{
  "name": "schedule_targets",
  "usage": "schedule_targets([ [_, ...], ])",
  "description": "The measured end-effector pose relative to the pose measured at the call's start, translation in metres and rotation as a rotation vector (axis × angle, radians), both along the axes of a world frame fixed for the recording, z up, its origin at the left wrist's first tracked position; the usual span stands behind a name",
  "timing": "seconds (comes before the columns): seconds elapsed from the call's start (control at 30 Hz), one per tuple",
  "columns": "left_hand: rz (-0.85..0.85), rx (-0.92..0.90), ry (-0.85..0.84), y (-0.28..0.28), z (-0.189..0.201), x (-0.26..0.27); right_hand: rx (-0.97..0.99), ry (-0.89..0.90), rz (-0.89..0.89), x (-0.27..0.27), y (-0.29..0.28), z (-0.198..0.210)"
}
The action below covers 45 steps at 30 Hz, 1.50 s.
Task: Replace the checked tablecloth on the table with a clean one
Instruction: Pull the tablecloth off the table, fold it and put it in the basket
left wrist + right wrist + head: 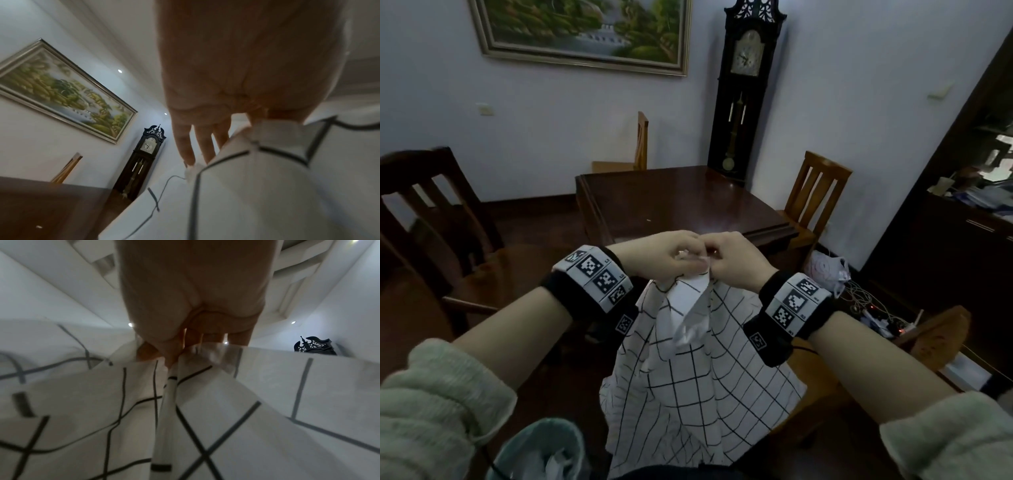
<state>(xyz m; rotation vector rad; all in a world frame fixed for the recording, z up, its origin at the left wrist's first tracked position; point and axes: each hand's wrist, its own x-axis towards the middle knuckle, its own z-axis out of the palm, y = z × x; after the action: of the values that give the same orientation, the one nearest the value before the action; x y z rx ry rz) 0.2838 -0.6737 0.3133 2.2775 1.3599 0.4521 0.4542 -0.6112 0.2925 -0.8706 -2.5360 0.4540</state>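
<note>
A white checked tablecloth with thin black grid lines hangs in front of me, bunched at its top edge. My left hand and right hand meet side by side and both pinch that top edge. In the left wrist view the left hand's fingers lie along the tablecloth. The right wrist view shows the right hand's fingers curled over the gathered tablecloth. Beyond the hands stands the dark wooden table, its top bare.
A dark chair stands at the left, light wooden chairs at the table's right and far side. A grandfather clock is against the wall. A sideboard, cables and a bag lie right. A pale green bin is below.
</note>
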Motion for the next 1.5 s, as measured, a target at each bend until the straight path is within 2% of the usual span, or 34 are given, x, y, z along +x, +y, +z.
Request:
schedule_targets([
  [0.07,-0.016,0.007,0.112,0.001,-0.009,-0.003,0.009,0.009,-0.016,0.004,0.0,-0.004],
  [0.17,0.068,0.077,0.305,0.002,-0.02,0.0,0.002,-0.008,-0.048,0.007,-0.002,-0.006],
  [0.33,0.139,0.222,0.342,0.004,-0.026,0.009,-0.05,0.046,-0.068,0.014,0.001,-0.014],
  [0.47,0.134,0.332,0.376,0.006,-0.023,0.009,-0.191,0.131,0.035,0.028,-0.001,-0.02],
  [0.57,0.182,0.396,0.38,0.01,-0.018,0.0,-0.306,0.074,0.038,0.048,-0.003,-0.04],
  [0.67,0.222,0.465,0.381,0.011,-0.008,-0.015,-0.431,-0.014,-0.089,0.074,0.003,-0.078],
  [0.77,0.267,0.487,0.361,0.011,0.003,-0.031,-0.482,-0.097,-0.293,0.093,0.008,-0.111],
  [0.87,0.3,0.496,0.348,0.012,0.011,-0.041,-0.526,-0.12,-0.394,0.098,0.012,-0.134],
  [1.0,0.315,0.458,0.401,0.016,0.014,-0.05,-0.477,-0.227,-0.544,0.099,0.026,-0.132],
  [1.1,0.304,0.423,0.459,0.017,0.014,-0.055,-0.365,-0.245,-0.661,0.105,0.042,-0.108],
  [1.2,0.339,0.426,0.441,0.016,0.018,-0.064,-0.272,-0.28,-0.8,0.117,0.055,-0.096],
  [1.33,0.387,0.474,0.387,0.019,0.023,-0.081,-0.404,-0.298,-0.8,0.137,0.057,-0.12],
  [1.5,0.455,0.463,0.412,0.026,0.016,-0.104,-0.49,-0.421,-0.741,0.149,0.052,-0.14],
])
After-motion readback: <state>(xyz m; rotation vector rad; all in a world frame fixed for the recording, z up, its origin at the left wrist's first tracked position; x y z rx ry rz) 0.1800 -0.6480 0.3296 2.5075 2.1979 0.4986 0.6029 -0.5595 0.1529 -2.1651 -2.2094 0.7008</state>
